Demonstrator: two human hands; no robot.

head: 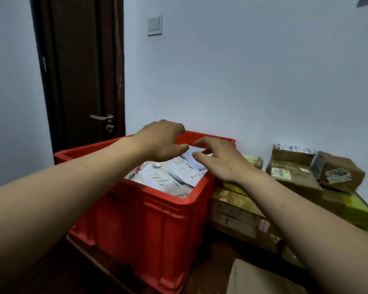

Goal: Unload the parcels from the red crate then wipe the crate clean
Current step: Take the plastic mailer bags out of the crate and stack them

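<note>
A red plastic crate (149,225) stands in front of me, filled to the rim with white and grey parcel bags (170,177) bearing labels. My left hand (162,141) hovers over the far side of the pile, fingers loosely curved downward, holding nothing that I can see. My right hand (219,160) reaches in from the right over the crate's rim, fingers spread, its tips at a white parcel (194,152) at the back of the pile. Neither hand visibly grips a parcel.
Brown cardboard boxes (295,172) and yellow-wrapped packages (348,206) are stacked right of the crate against the white wall. A flat cardboard piece (255,279) lies at the bottom right. A dark door (81,77) stands behind on the left.
</note>
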